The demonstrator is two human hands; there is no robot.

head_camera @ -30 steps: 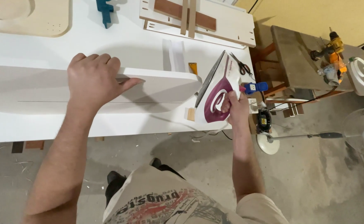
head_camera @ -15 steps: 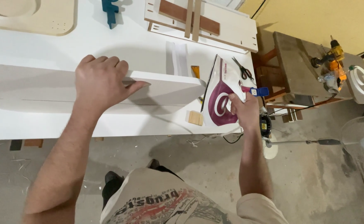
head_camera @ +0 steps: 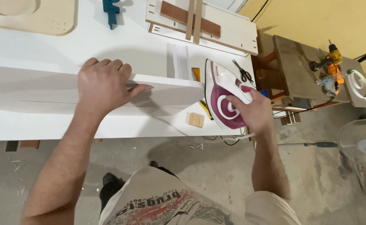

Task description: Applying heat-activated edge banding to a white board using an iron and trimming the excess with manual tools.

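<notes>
My left hand rests over the top edge of a long white board standing on edge on the white worktable, fingers curled behind it and thumb stretched along its front. My right hand grips the handle of a white and magenta clothes iron, which sits at the board's right end near the table's right edge. A small wooden block lies on the table just left of the iron. A strip of white edge banding lies behind the board.
Scissors and a yellow-handled cutter lie behind the iron. Wooden panels and a blue tool sit at the back. To the right stand a wooden stool with a drill, and a floor fan.
The iron has swung from tilted up on its side to lying against the board's right end, moving left with my right hand. My left hand has stayed on the board.
</notes>
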